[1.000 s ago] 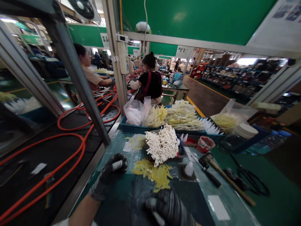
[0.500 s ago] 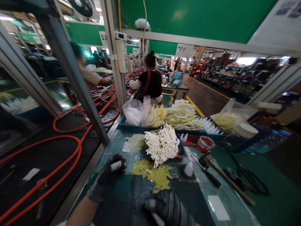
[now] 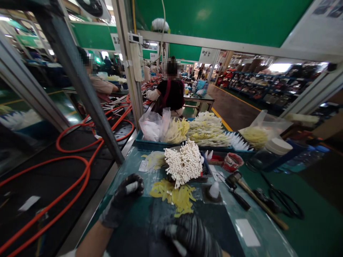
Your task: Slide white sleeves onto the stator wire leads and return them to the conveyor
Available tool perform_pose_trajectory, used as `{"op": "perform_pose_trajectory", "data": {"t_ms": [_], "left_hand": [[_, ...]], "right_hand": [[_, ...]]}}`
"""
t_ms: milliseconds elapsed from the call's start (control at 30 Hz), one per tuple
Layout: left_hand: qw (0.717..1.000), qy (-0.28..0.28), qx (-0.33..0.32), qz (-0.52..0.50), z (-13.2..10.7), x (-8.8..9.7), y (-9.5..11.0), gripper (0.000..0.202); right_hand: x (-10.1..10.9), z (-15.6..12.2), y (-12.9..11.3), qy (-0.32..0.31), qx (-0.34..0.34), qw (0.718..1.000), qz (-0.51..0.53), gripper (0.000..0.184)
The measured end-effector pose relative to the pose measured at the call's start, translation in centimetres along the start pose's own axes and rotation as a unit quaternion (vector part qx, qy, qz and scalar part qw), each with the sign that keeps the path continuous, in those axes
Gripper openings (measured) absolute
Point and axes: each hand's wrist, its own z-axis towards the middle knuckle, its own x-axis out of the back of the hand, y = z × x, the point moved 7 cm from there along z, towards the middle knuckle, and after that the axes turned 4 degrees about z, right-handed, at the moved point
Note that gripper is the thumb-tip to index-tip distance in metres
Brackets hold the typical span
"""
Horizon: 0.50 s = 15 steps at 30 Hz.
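My left hand (image 3: 125, 199), in a dark glove with pale wrapping on one digit, rests with curled fingers at the left of the dark work mat (image 3: 150, 228). My right hand (image 3: 193, 235), in a striped dark glove, is curled low over the mat. The inside of each hand is hidden. Just beyond my right hand lie flat yellow strips (image 3: 182, 200). Behind them stands a dense bundle of thin white sticks with rounded tips (image 3: 183, 162). A white cone-shaped piece (image 3: 214, 190) sits on a small dark square to the right.
Right of the mat lie a hammer (image 3: 261, 200), a dark-handled tool (image 3: 241, 200) and scissors (image 3: 285, 201). A red-rimmed pot (image 3: 232, 162) and a lidded jar (image 3: 270, 153) stand behind. Blue trays (image 3: 150, 144) hold yellowish pieces. Orange hoses (image 3: 88, 167) run left; co-workers sit ahead.
The view has shifted slightly, so most things appear a little further left. My hands hold nearly the same pose. The co-worker at left has drawn an arm back a little.
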Motion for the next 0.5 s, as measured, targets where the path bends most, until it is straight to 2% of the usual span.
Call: {"op": "perform_pose_trajectory", "data": {"t_ms": [500], "left_hand": [[1.000, 0.020, 0.001, -0.002, -0.11, 0.05, 0.22, 0.043]], "right_hand": [[0.07, -0.05, 0.14, 0.011, -0.001, 1.000, 0.020, 0.025]]}}
